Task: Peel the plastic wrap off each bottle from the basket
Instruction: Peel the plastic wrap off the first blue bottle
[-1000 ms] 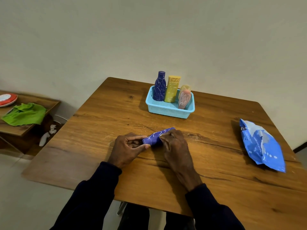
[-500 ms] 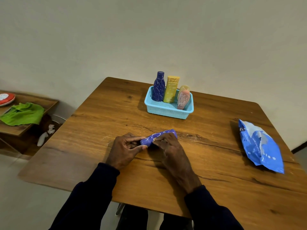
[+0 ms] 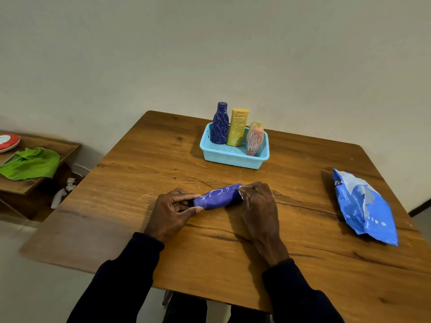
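At bench (image 3: 144, 159) centre, purple bottle (image 3: 219, 197) lies horiz. L hand (image 3: 172, 213) fingers (image 3: 186, 196) pinch left end; R hand (image 3: 258, 206) fingers pinch right end. Basket (image 3: 233, 159) near far edge.

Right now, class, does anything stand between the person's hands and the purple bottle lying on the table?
Nothing visible: the left hand grips one end of the purple bottle, the right hand the other.

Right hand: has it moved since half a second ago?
Yes. The right hand slid rightward to the end of the purple wrapped bottle, now opposite the middle of the light blue plastic basket.
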